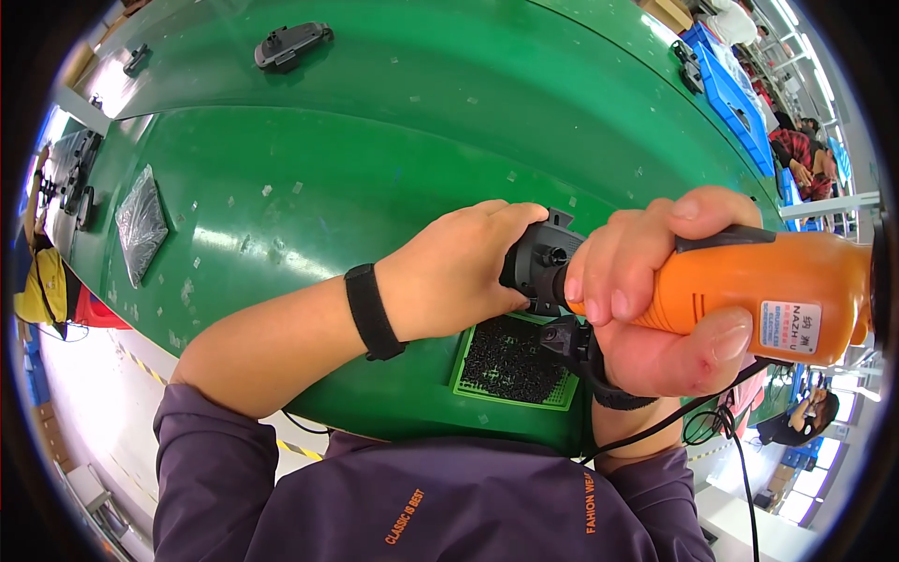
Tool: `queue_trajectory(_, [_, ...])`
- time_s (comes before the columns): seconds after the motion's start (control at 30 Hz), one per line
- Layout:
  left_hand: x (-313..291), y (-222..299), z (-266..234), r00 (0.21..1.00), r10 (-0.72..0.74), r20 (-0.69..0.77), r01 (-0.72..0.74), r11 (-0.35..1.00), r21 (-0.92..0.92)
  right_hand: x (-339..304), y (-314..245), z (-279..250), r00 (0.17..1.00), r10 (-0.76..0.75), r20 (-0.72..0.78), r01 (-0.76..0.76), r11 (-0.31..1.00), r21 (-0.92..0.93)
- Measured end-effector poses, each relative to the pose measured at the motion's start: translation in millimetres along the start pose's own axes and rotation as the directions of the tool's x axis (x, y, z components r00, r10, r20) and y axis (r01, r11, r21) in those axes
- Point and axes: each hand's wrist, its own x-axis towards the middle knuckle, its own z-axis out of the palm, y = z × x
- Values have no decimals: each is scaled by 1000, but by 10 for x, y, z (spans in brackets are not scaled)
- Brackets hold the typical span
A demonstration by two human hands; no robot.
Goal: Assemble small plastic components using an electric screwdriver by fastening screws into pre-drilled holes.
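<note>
1. In the head view, your left hand (448,267) is clamped on a dark grey housing (541,258), its grip curled round the left side, with the thumb at the near edge and the fingers at the far edge.
2. Your right hand (629,267) is closed round an orange electric screwdriver (740,286), fingers over the far side of the barrel and thumb along the near side; a black lever (726,241) lies just beyond your knuckles.
3. The screwdriver's nose points left at the housing, which sits right of the middle of the view; your right fingers hide the tip, so you cannot tell whether it touches.
4. Just nearer to you, a green tray (510,402) full of small black pieces (501,361) lies on the green surface (281,201).
5. Away to the left on that surface is a clear bag (142,225) of grey contents; toward the far side lies another dark grey part (292,47).
6. At the far right stand blue bins (735,103), near a person in a red-and-black checked sleeve (796,150). A second person (813,417) is at the lower right.
7. A black cable (688,409) runs below your right hand; yellow-and-black tape (300,451) marks the pale floor (103,412).
</note>
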Motion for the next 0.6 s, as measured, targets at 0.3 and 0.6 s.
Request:
queue_trajectory(0.3, [9,14,-21,1000,-14,17,14,1000,-19,7,28,52,1000,-28,4,29,997,-73])
queue_trajectory(0.6, [-14,22,-38,999,-46,-11,46,999,13,-7,42,52,998,-56,16,55,997,63])
